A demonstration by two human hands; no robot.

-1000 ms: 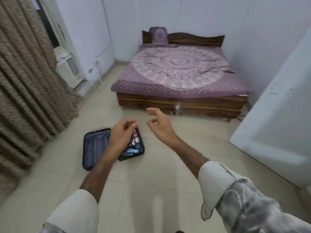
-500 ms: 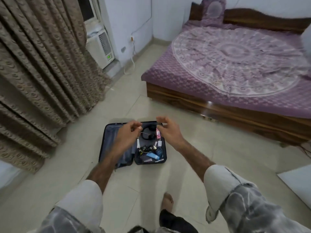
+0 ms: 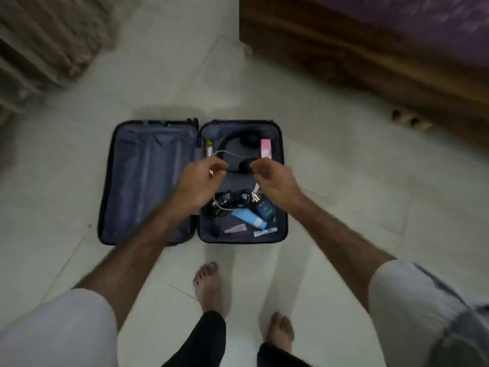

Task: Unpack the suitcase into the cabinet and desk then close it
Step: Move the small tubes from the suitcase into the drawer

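A dark suitcase [image 3: 105, 181] lies open flat on the tiled floor. Its left half shows only bare lining. In its right half lie black headphones [image 3: 238, 147], a pink box [image 3: 266, 148], a blue tube [image 3: 248, 217], a dark blue bottle [image 3: 266, 210], tangled cables [image 3: 230, 201] and small packets [image 3: 235, 229]. My left hand [image 3: 201, 178] and my right hand [image 3: 275, 181] hover above the right half, fingers loosely curled, holding nothing. They hide part of the headphones and of a white cable.
A wooden bed frame [image 3: 370, 62] with a purple cover fills the upper right. A beige curtain [image 3: 39, 35] hangs at the upper left. My bare feet [image 3: 209, 284] stand on the floor just in front of the suitcase.
I have walked up to the suitcase and the view has tilted down onto it. Both hands have come down from in front of me to just above its right half.
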